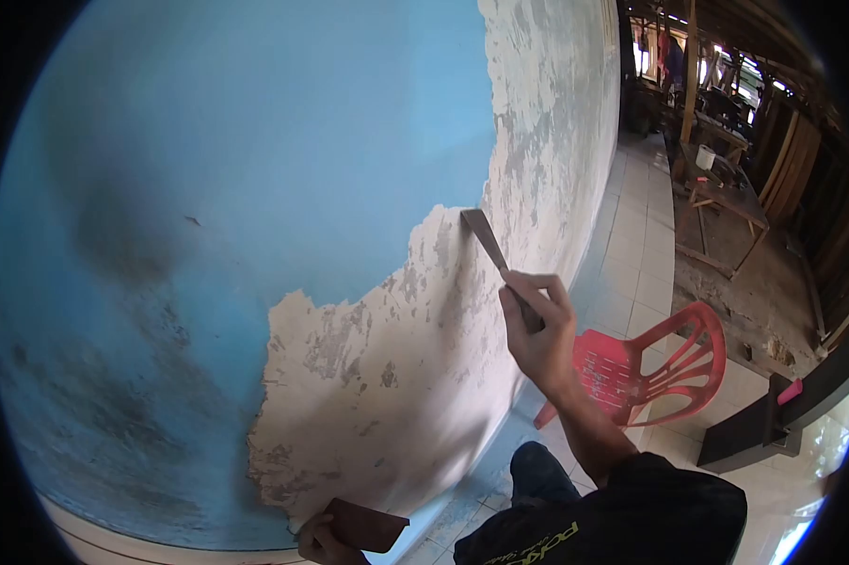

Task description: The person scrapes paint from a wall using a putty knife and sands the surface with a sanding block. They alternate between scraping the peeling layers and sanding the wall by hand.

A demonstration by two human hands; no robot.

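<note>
My right hand point(545, 331) is closed around the handle of a putty knife point(483, 237). The flat blade meets the wall at the ragged upper edge of a bare whitish patch point(377, 363), where blue paint point(283, 160) begins. Low in the view, my left hand point(319, 539) grips a dark brown, flat, roughly rectangular piece point(373, 527) by one side, close to the lower wall. What that piece is I cannot make out. Grey smudges darken the blue paint on the left, and the scraped area shows grey blotches.
A red plastic chair point(613, 377) stands on the tiled floor point(632, 245) to the right of my arm. Blue flakes and dust lie along the wall's foot. Farther off are a wooden table point(726, 193) and a dark ledge point(773, 424) with a pink object on it.
</note>
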